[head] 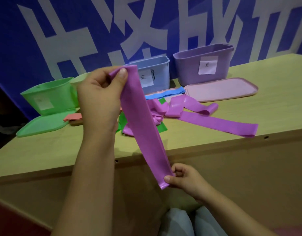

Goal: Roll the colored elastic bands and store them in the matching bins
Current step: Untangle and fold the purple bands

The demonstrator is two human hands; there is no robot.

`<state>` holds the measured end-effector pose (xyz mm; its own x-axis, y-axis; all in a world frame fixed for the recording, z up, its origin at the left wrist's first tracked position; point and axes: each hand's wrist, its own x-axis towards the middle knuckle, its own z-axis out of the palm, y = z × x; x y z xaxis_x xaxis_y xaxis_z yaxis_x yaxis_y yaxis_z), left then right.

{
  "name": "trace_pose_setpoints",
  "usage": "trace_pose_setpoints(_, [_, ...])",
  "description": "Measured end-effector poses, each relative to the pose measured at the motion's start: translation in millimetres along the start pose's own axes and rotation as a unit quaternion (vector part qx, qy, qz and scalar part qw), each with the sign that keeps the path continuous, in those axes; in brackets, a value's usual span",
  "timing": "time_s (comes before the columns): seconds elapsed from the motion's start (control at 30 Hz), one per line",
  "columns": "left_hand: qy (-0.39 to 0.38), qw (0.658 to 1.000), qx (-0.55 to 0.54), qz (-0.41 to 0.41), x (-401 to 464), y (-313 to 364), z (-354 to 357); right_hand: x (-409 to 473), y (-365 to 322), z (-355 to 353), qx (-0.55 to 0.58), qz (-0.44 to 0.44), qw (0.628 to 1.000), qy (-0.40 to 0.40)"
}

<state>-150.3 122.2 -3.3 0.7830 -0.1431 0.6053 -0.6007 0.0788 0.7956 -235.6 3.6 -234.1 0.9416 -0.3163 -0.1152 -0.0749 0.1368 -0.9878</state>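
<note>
A purple elastic band (143,126) hangs stretched between my two hands, in front of the table edge. My left hand (99,92) pinches its upper end, raised above the table. My right hand (182,179) pinches its lower end, below the table's front edge. More purple bands (215,123) lie loose on the table, with a green band (161,128) and a blue band (165,94) among them. At the back stand a green bin (50,97), a blue bin (155,74) and a purple bin (203,65), each with a white label.
A green lid (41,125) lies before the green bin and a pink lid (221,89) before the purple bin. A small pink-red band (72,117) lies near the green lid. The wooden table (274,103) has a blue wall with white characters behind it.
</note>
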Motion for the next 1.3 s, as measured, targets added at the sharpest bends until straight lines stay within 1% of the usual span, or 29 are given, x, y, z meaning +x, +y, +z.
trace_pose_setpoints(0.07, [-0.054, 0.998, 0.021, -0.015, -6.9, -8.2, 6.7, -2.5, -2.5, -0.6, -0.038, 0.015, 0.999, -0.012])
trace_pose_setpoints(0.1, [-0.066, 0.997, 0.024, -0.020, -10.0, -12.4, 9.1, -4.2, -6.6, -1.5, -0.072, 0.017, 0.997, -0.014])
trace_pose_setpoints(0.17, [-0.066, 0.997, 0.007, -0.029, -14.8, -19.4, 11.9, -9.0, -21.5, -4.3, -0.195, 0.010, 0.981, -0.013])
trace_pose_setpoints(0.2, [-0.066, 0.997, -0.008, -0.031, -17.0, -22.1, 13.0, -11.8, -32.0, -6.0, -0.280, 0.006, 0.960, -0.020])
trace_pose_setpoints(0.27, [-0.071, 0.997, -0.020, -0.028, -21.0, -26.8, 16.3, -19.9, -60.0, -11.7, -0.424, 0.010, 0.904, -0.056])
trace_pose_setpoints(0.3, [-0.075, 0.997, -0.018, -0.023, -22.5, -28.7, 18.5, -25.1, -76.8, -16.8, -0.465, 0.015, 0.882, -0.076])
trace_pose_setpoints(0.33, [-0.076, 0.997, -0.018, -0.018, -23.3, -30.2, 21.0, -29.7, -95.2, -23.5, -0.477, 0.018, 0.874, -0.088])
trace_pose_setpoints(0.37, [-0.076, 0.997, -0.022, -0.017, -23.7, -31.7, 23.7, -33.2, -115.0, -30.0, -0.459, 0.013, 0.885, -0.076])
trace_pose_setpoints(0.4, [-0.076, 0.996, -0.031, -0.022, -23.6, -33.3, 26.3, -33.3, -134.1, -36.7, -0.427, -0.005, 0.904, -0.031])
trace_pose_setpoints(0.43, [-0.077, 0.996, -0.040, -0.027, -23.7, -34.7, 28.9, -26.8, -151.0, -46.3, -0.400, -0.038, 0.915, 0.047])
trace_pose_setpoints(0.47, [-0.081, 0.995, -0.046, -0.033, -23.9, -36.0, 31.4, -13.7, -163.8, -58.6, -0.393, -0.076, 0.905, 0.141])
trace_pose_setpoints(0.5, [-0.086, 0.995, -0.046, -0.037, -24.4, -37.3, 33.9, 3.3, -174.2, -72.1, -0.424, -0.098, 0.873, 0.221])
trace_pose_setpoints(0.53, [-0.090, 0.994, -0.045, -0.037, -25.1, -38.9, 36.2, 21.2, -180.2, -84.9, -0.476, -0.093, 0.831, 0.273])
trace_pose_setpoints(0.57, [-0.093, 0.994, -0.044, -0.037, -25.9, -40.9, 38.1, 37.2, -183.0, -96.3, -0.532, -0.061, 0.794, 0.288])
trace_pose_setpoints(0.6, [-0.096, 0.994, -0.043, -0.037, -26.8, -42.4, 39.4, 51.9, -181.6, -106.8, -0.578, -0.013, 0.769, 0.272])
trace_pose_setpoints(0.63, [-0.098, 0.993, -0.042, -0.039, -27.5, -44.0, 39.9, 62.5, -178.5, -114.0, -0.607, 0.031, 0.756, 0.244])
trace_pose_setpoints(0.67, [-0.100, 0.993, -0.041, -0.043, -27.8, -45.7, 40.0, 70.6, -173.2, -119.4, -0.625, 0.057, 0.746, 0.223])
trace_pose_setpoints(0.7, [-0.101, 0.993, -0.038, -0.048, -27.8, -47.8, 39.8, 75.6, -168.3, -123.6, -0.635, 0.059, 0.739, 0.218])
trace_pose_setpoints(0.73, [-0.101, 0.993, -0.034, -0.053, -27.4, -49.7, 39.5, 79.4, -165.0, -127.2, -0.634, 0.039, 0.738, 0.230])
trace_pose_setpoints(0.8, [-0.101, 0.992, -0.027, -0.065, -24.9, -54.5, 39.7, 81.0, -166.6, -129.6, -0.600, -0.019, 0.751, 0.275])
trace_pose_setpoints(0.83, [-0.100, 0.992, -0.023, -0.070, -23.1, -57.5, 40.3, 79.8, -170.9, -128.3, -0.572, -0.044, 0.765, 0.291])
trace_pose_setpoints(0.87, [-0.100, 0.992, -0.019, -0.075, -21.5, -60.7, 41.4, 78.1, -176.8, -126.0, -0.531, -0.067, 0.791, 0.296])
trace_pose_setpoints(0.93, [-0.104, 0.990, -0.013, -0.089, -19.6, -66.8, 44.2, 71.7, -190.5, -116.9, -0.392, -0.091, 0.873, 0.276])
trace_pose_setpoints(0.97, [-0.106, 0.989, -0.011, -0.098, -19.7, -69.2, 45.6, 67.8, -197.5, -112.0, -0.316, -0.099, 0.908, 0.258])
trace_pose_setpoints(1.0, [-0.108, 0.988, -0.007, -0.108, -20.0, -70.7, 46.8, 64.3, -204.7, -107.5, -0.256, -0.102, 0.930, 0.242])
trace_pose_setpoints(1.07, [-0.105, 0.986, -0.003, -0.130, -20.3, -71.9, 48.5, 58.2, -218.8, -100.0, -0.176, -0.101, 0.954, 0.219])
trace_pose_setpoints(1.13, [-0.102, 0.984, 0.001, -0.147, -19.1, -72.9, 49.2, 51.3, -232.1, -91.6, -0.110, -0.108, 0.968, 0.197])
trace_pose_setpoints(1.23, [-0.103, 0.981, 0.011, -0.162, -17.5, -71.7, 48.6, 39.5, -250.3, -76.0, 0.006, -0.124, 0.980, 0.156])
trace_pose_setpoints(1.3, [-0.101, 0.982, 0.011, -0.161, -16.3, -66.5, 46.9, 31.3, -261.2, -68.1, 0.060, -0.124, 0.982, 0.130])
